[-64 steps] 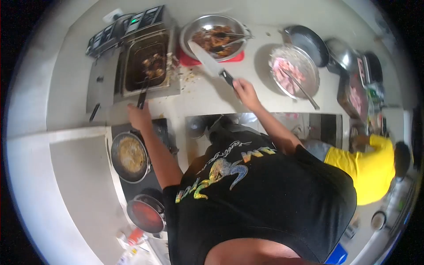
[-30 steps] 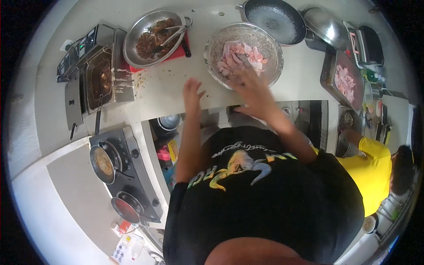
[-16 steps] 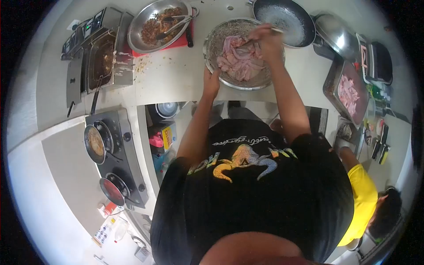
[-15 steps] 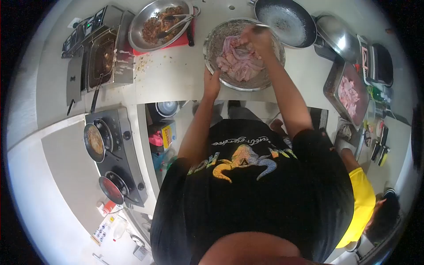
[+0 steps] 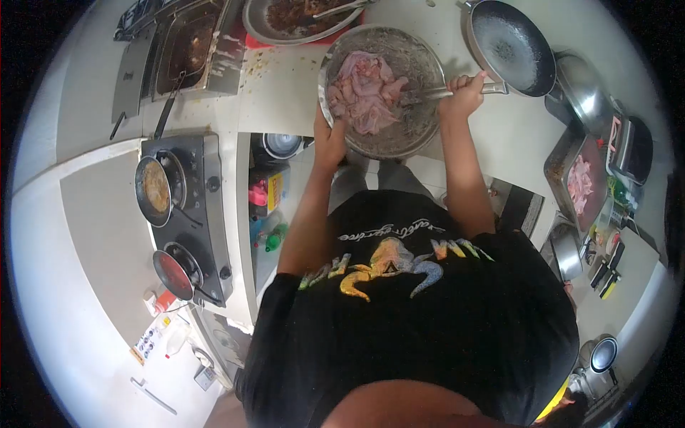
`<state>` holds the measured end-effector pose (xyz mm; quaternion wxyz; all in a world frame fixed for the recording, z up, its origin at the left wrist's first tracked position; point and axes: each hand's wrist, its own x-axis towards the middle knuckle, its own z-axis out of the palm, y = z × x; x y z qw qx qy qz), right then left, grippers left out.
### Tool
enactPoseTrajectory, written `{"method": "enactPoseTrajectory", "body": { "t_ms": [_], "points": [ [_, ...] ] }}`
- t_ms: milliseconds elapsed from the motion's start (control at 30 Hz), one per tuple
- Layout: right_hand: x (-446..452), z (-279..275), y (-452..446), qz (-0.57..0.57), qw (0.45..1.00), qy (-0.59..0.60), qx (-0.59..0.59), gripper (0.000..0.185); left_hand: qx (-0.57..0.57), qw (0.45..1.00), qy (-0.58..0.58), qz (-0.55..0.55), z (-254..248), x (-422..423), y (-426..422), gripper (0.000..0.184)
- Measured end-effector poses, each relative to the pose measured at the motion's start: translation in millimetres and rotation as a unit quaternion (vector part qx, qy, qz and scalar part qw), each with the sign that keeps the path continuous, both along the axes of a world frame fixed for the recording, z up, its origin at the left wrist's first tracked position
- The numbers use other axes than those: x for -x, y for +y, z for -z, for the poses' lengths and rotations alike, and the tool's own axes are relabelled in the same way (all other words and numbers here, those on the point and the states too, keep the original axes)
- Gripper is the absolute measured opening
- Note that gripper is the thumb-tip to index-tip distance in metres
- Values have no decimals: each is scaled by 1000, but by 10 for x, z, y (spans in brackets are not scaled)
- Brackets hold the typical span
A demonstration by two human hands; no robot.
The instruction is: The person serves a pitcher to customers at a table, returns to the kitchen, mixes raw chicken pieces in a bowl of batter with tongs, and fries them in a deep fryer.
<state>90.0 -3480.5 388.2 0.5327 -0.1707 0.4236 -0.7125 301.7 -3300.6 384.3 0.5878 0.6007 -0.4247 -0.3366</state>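
Note:
My left hand (image 5: 330,143) is closed on the near left rim of a large metal bowl (image 5: 421,53); its fingertips are partly hidden. Raw, pinkish meat pieces (image 5: 367,93), apparently chicken, lie heaped in the left of the bowl. A greyish, speckled coating smears its inner wall. Over the bowl's right rim, my right hand (image 5: 462,96) is closed round the handle of a long metal utensil (image 5: 435,93). The utensil's working end lies among the meat, so its exact kind does not show.
A bowl of browned food (image 5: 292,18) with tongs is at the far left. Beyond my right hand stand a wok (image 5: 512,46) and a tray of raw meat (image 5: 560,171). Leftward are a fryer (image 5: 187,46) and a stove (image 5: 203,246) with two pans. Knives (image 5: 606,274) lie far right.
My right hand has moved from over the meat to beyond the bowl's right rim with the utensil. The meat now sits further left in the bowl. The view has shifted, and the yellow-sleeved person is mostly hidden.

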Motion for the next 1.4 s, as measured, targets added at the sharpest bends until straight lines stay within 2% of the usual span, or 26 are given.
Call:
{"method": "enactPoseTrajectory", "body": {
  "t_ms": [167,267,300,400,500,600,700,800,833,900,967,1033,1067,1167,1267,1300,1400],
  "points": [
    [-695,64,77,19,994,-105,-33,47,-39,997,65,-21,142,-251,95,56],
    [-920,-176,1,-36,990,-123,58,47,-30,997,71,-15,176,-360,125,58],
    [-964,-377,-37,-45,993,-89,68,47,-23,998,65,-9,179,-413,138,58],
    [-851,-710,-221,-148,970,25,191,44,-4,998,62,-10,-14,-519,158,58],
    [-843,-776,-165,-167,954,157,192,43,-5,998,60,14,86,-718,183,57],
    [-809,-230,9,-159,977,89,108,43,9,998,54,36,82,-803,205,55],
    [-938,-53,259,-67,997,-12,28,46,-5,988,151,29,156,-920,236,55],
    [-1258,53,456,-71,991,-116,7,48,25,993,120,2,223,-924,183,55],
    [-1324,-23,429,-71,988,-139,-10,50,17,996,89,22,185,-942,171,55],
    [-1395,-210,319,-88,990,-106,28,49,-6,998,30,62,72,-989,219,56],
    [-1423,-565,163,-85,992,-73,53,48,18,998,26,55,57,-938,185,56],
    [-1277,-795,-46,-152,978,4,145,48,20,999,9,46,21,-915,161,57],
    [-1179,-817,-120,-183,964,42,190,47,9,999,-4,40,-22,-911,166,57],
    [-976,-633,-231,-225,951,123,173,47,-1,999,-1,39,-194,-866,138,59],
    [-953,-190,4,-164,986,19,24,48,-8,999,-27,15,-222,-736,106,57],
    [-977,-154,7,-167,986,-1,30,47,-10,999,-44,2,-206,-701,99,56],
    [-1135,-118,151,-156,983,-87,29,45,-47,997,60,-3,-152,-733,137,52]
  ]
}}
